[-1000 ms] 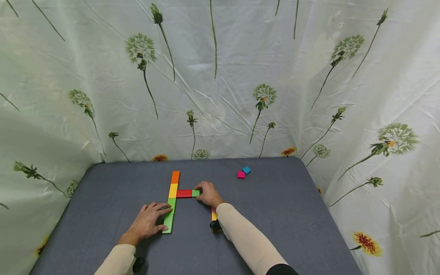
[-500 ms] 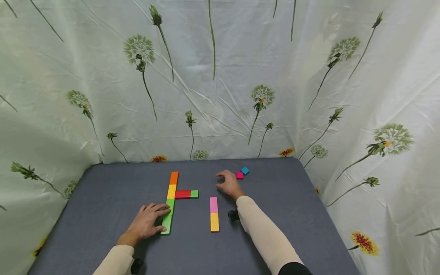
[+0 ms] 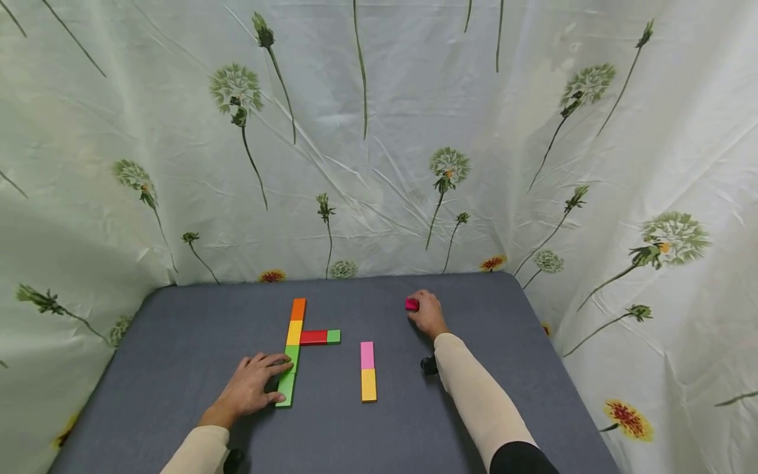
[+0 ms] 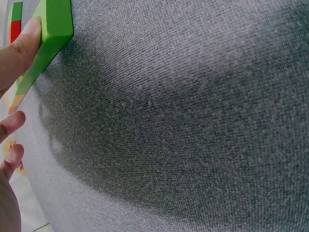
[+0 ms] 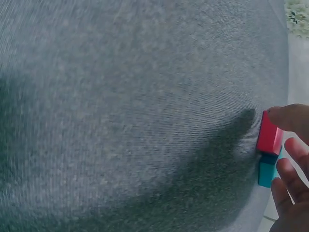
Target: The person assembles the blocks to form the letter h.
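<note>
My left hand (image 3: pixel 251 385) rests beside a line of flat blocks, its fingertips on the upper green block (image 3: pixel 292 354) and its thumb against the nearer green block (image 4: pixel 57 21). A yellow block (image 3: pixel 294 332) and an orange block (image 3: pixel 299 309) continue that line away from me. From its right side stick out a red block (image 3: pixel 314 338) and a small green block (image 3: pixel 334 337). At the back right, my right hand (image 3: pixel 428 314) pinches a small crimson block (image 5: pixel 269 135) between thumb and fingers. A blue block (image 5: pixel 266 173) lies right behind it, hidden by the hand in the head view.
A pink block (image 3: pixel 367 355) and a yellow-orange block (image 3: pixel 368 385) lie end to end between the hands. Everything lies on a grey cloth-covered table (image 3: pixel 331 434). A white flower-printed curtain (image 3: pixel 379 131) hangs close behind the table's back edge.
My right hand has left the small green block, moved right and back, and taken hold of the crimson block. The pink and yellow-orange blocks are uncovered. My left hand stays put.
</note>
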`<state>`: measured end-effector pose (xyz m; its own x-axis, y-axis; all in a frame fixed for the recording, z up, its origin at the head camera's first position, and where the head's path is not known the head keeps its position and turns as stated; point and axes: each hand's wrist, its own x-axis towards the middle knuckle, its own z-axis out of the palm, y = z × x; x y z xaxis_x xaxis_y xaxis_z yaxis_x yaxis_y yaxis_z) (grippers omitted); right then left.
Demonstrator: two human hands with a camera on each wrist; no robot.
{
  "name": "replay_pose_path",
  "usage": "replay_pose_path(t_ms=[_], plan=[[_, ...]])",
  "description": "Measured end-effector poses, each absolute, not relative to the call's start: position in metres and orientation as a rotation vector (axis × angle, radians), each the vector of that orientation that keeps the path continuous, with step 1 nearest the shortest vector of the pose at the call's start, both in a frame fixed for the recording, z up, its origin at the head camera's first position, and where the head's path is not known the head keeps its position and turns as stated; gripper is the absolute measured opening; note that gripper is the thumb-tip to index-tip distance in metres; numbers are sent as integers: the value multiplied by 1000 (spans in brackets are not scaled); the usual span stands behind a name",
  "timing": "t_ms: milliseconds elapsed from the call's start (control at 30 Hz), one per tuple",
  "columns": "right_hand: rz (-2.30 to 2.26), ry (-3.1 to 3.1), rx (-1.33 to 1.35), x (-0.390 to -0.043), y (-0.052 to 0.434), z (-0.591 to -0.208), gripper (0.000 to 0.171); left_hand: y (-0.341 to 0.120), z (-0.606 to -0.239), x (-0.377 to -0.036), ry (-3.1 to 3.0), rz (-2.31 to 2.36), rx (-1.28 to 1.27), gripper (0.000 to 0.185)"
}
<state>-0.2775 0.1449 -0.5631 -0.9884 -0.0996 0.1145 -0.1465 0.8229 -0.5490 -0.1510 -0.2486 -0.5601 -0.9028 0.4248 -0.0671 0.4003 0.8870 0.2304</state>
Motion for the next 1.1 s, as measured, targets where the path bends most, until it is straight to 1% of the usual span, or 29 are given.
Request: replay_pose_path(t_ms=[400, 633, 733, 867, 1100], plan=[[805, -2978, 255, -281, 149, -568, 38, -248, -560, -151, 2941, 307, 637, 64], [879, -2970, 273, -282, 149, -569, 25, -248, -559, -151, 2950, 298, 637, 64], [917, -2990, 269, -282, 150, -569, 24, -248, -559, -151, 2952, 293, 645, 64], [993, -3022, 239, -279, 152, -568, 26, -248, -559, -151, 2953, 287, 652, 64], [1204, -3021, 98, -275, 153, -570, 29, -246, -558, -150, 2939, 310, 642, 64]])
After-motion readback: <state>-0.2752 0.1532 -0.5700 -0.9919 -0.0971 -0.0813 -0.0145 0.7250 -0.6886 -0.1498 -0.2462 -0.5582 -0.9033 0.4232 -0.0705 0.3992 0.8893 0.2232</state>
